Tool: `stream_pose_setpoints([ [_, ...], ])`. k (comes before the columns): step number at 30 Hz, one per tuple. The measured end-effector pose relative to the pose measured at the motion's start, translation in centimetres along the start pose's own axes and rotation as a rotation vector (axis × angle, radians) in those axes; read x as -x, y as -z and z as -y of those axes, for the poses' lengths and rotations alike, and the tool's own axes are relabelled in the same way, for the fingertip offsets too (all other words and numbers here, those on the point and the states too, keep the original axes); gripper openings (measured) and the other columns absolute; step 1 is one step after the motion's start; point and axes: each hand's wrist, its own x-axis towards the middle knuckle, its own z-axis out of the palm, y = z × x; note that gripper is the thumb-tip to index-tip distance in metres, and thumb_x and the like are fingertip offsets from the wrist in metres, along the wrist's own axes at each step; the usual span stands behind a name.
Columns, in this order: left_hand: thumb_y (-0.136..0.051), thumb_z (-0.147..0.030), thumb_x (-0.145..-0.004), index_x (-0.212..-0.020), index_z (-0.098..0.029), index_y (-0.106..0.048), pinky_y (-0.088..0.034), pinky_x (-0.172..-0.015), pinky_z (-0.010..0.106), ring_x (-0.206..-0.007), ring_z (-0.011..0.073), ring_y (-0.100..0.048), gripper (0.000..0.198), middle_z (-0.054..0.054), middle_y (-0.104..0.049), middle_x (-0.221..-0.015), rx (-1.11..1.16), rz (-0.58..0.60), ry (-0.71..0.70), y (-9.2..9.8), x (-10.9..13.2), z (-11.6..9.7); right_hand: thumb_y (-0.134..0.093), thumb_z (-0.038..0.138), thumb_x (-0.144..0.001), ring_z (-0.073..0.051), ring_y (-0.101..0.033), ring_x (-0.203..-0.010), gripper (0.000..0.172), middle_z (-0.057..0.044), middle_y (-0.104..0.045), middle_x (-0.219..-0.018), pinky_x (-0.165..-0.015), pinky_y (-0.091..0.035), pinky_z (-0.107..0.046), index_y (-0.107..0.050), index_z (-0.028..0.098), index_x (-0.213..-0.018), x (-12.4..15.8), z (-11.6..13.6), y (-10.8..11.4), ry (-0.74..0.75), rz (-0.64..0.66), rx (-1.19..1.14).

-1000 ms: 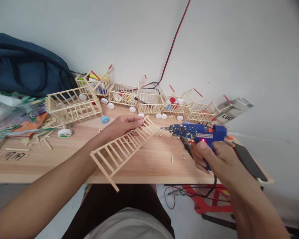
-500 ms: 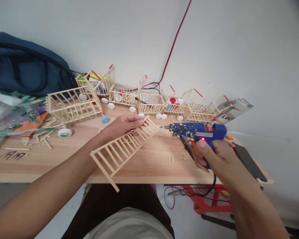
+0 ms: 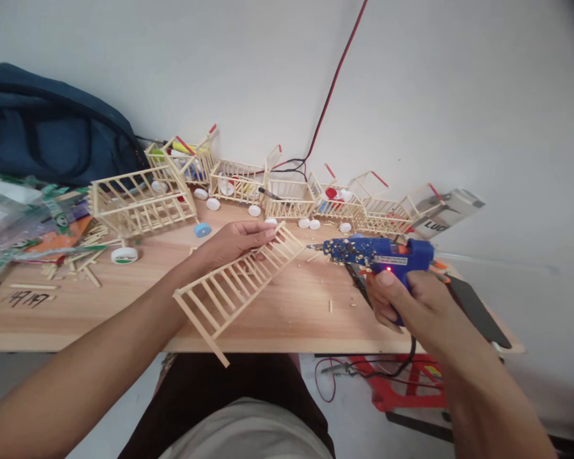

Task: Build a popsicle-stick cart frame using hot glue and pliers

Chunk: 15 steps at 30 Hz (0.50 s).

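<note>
My left hand point(image 3: 242, 242) pinches the far end of a ladder-like frame of thin wooden sticks point(image 3: 213, 293), tilted above the table with its near end towards me. In my right hand point(image 3: 406, 296) is a blue hot glue gun point(image 3: 402, 252), gripped by its handle, with a red light lit. Its nozzle points left, at or very close to the right far corner of the stick frame; I cannot tell whether they touch. Wood crumbs cling to the gun's front. Left of the frame stands a larger basket of wooden sticks point(image 3: 143, 207).
Several small stick carts point(image 3: 287, 197) with white wheels line the wall. A blue bottle cap point(image 3: 202, 229) and a white cap point(image 3: 124, 255) lie on the wooden table point(image 3: 287, 325). A dark blue bag point(image 3: 52, 127), plastic packets and loose sticks point(image 3: 92, 275) occupy the left side.
The glue gun has shifted very slightly left and down at the frame's corner. My left hand and the stick frame stay almost still.
</note>
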Motion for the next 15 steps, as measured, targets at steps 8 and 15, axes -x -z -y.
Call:
stream_pose_setpoints([
  [8,-0.081,-0.032,-0.068,-0.098,-0.012,-0.071,-0.048,-0.058,0.019,-0.064,0.0091,-0.060,0.038,0.004,-0.068,-0.078,0.015,-0.003,-0.004,-0.15,0.24,-0.10,-0.043,0.062,-0.090,-0.009,-0.038,-0.046,0.053,0.002,-0.041,-0.051,-0.045,-0.029,-0.026,-0.039,0.021,-0.057,-0.35,-0.21,0.02,-0.011,0.000,-0.028],
  [15,-0.081,-0.033,-0.067,-0.097,-0.012,-0.071,-0.048,-0.059,0.020,-0.065,0.0091,-0.060,0.037,0.003,-0.067,-0.077,-0.007,-0.030,-0.009,-0.20,0.21,-0.28,-0.041,0.060,-0.091,-0.010,-0.039,-0.045,0.052,0.002,-0.041,-0.050,-0.046,-0.030,-0.026,-0.039,0.021,-0.057,-0.25,-0.07,-0.02,-0.002,0.018,-0.005],
])
